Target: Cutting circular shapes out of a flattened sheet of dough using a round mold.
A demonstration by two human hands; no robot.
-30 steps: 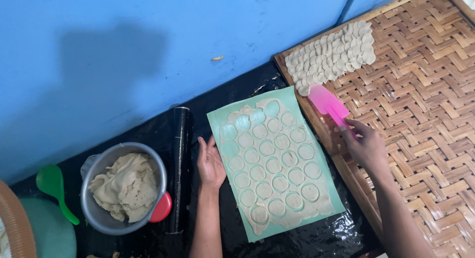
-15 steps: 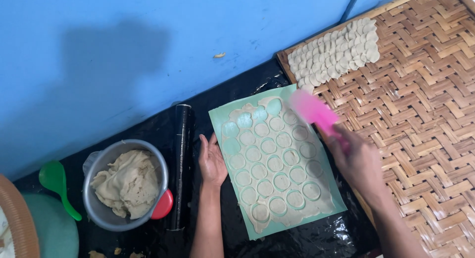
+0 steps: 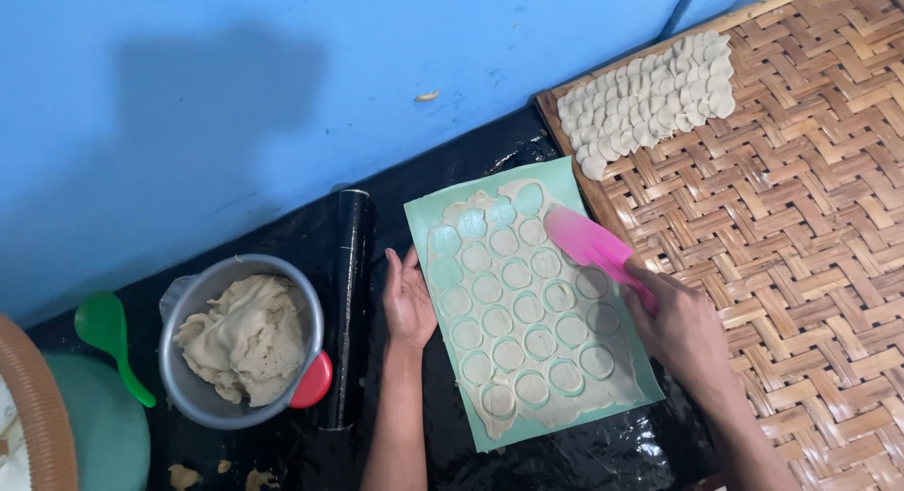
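Two bare hands work over a pale green mat (image 3: 527, 321) lying on a black plastic-covered bench (image 3: 282, 246) below a blue wall (image 3: 235, 77). To the right sits a large woven bamboo tray (image 3: 800, 227) with overlapping dough rounds (image 3: 650, 100) stacked at its far corner. On the mat, a thin dough sheet (image 3: 527, 345) is cut into rows of circles. A metal bowl of dough (image 3: 243, 340) and a black rolling pin (image 3: 348, 303) lie left of the mat, a green spoon (image 3: 108, 336) further left. The left hand (image 3: 407, 298) rests flat, fingers open, on the mat's left edge. The right hand (image 3: 683, 326) has its fingers closed around a pink scraper (image 3: 589, 246), its blade over the sheet's upper right. Likely risk: the blade digging in steeply could tear or stretch a soft circle, or drag the mat if the left hand's hold slips.
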